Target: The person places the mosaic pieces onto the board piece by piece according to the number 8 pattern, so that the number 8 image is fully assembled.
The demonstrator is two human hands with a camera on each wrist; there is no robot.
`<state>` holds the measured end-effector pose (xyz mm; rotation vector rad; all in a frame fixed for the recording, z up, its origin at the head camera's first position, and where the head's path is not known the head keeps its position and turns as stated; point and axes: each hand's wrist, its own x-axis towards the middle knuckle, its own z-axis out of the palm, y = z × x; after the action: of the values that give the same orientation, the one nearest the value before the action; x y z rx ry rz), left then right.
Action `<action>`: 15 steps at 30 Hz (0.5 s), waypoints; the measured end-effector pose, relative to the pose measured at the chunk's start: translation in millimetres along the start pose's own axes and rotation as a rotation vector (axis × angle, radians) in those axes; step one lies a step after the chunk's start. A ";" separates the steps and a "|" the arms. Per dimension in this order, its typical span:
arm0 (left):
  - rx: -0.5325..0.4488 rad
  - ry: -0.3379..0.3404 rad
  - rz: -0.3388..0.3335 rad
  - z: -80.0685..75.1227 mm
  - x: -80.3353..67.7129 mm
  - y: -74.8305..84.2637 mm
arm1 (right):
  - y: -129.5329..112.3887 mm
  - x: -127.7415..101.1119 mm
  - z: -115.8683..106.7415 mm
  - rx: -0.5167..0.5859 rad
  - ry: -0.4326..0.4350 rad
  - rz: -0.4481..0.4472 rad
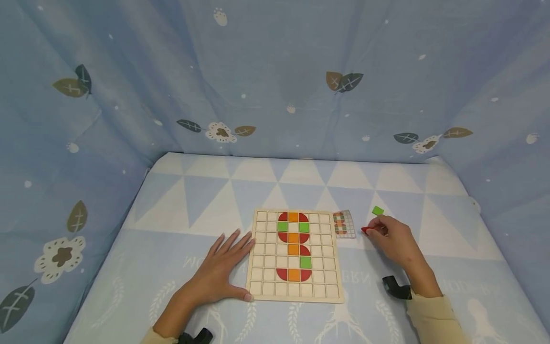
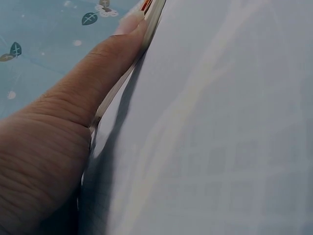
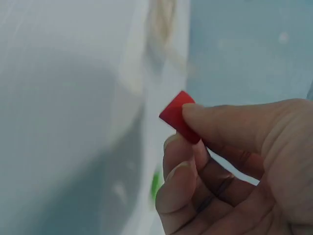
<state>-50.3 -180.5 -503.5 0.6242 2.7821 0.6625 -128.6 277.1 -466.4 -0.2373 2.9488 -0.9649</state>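
A wooden grid board [image 1: 268, 262] lies on the table with red, orange and green tiles set in its middle columns. My left hand [image 1: 223, 270] rests at the board's left side, fingers spread; its thumb [image 2: 105, 63] lies along the board's edge in the left wrist view. Right of the board, my right hand [image 1: 397, 239] pinches a small red tile [image 3: 178, 116] between thumb and fingers, above the table. A loose green square tile [image 1: 377, 210] lies just beyond that hand. The pattern card [image 1: 349, 224] lies against the board's right edge, showing a similar coloured figure.
The table [image 1: 163, 258] is covered by a pale blue and white cloth with triangles and leaf prints. Blue patterned curtains [image 1: 275, 95] hang behind it and at both sides. Black wrist mounts [image 1: 396, 288] sit on both forearms.
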 end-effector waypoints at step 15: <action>0.008 -0.009 0.021 -0.1 0.2 -2.7 | -121.6 30.1 81.3 0.098 -0.422 -0.467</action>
<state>-51.5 -182.7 -504.7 0.6569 2.7751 0.6517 -135.8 128.1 -459.7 -1.0189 2.4930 -0.9450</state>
